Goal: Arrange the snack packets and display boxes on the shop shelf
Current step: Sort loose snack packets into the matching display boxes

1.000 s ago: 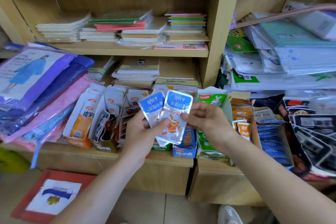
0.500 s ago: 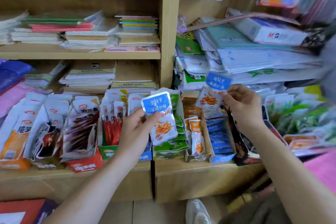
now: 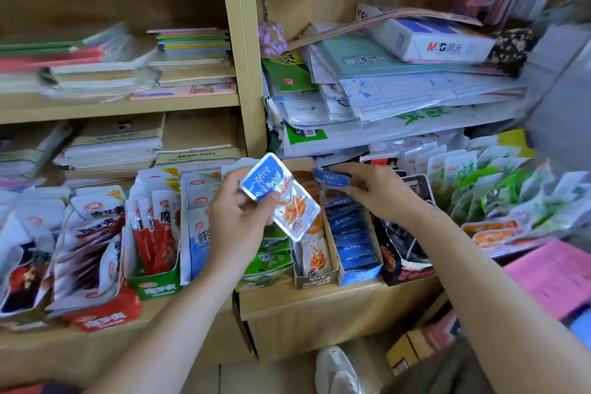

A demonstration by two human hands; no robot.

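My left hand (image 3: 236, 221) grips a blue-topped snack packet (image 3: 281, 198) with orange sticks printed on it, held tilted above the shelf. My right hand (image 3: 374, 189) pinches a second blue-topped packet (image 3: 331, 178) at the back of the blue display box (image 3: 361, 275), which holds a row of matching blue packets. Left of that box stands a tan display box (image 3: 311, 280) with orange packets. The wooden shelf (image 3: 319, 301) carries both boxes.
More display boxes fill the shelf: a green box (image 3: 156, 286) with red packets, a red-fronted box (image 3: 102, 317) at the left, green packets (image 3: 268, 261) under my left hand, and a dark box (image 3: 403, 262) and green-white packets (image 3: 479, 182) to the right. Stacked notebooks and paper lie above.
The view has swung right. My right hand has carried its blue packet down to the back of the blue display box. My left hand has tilted its packet.
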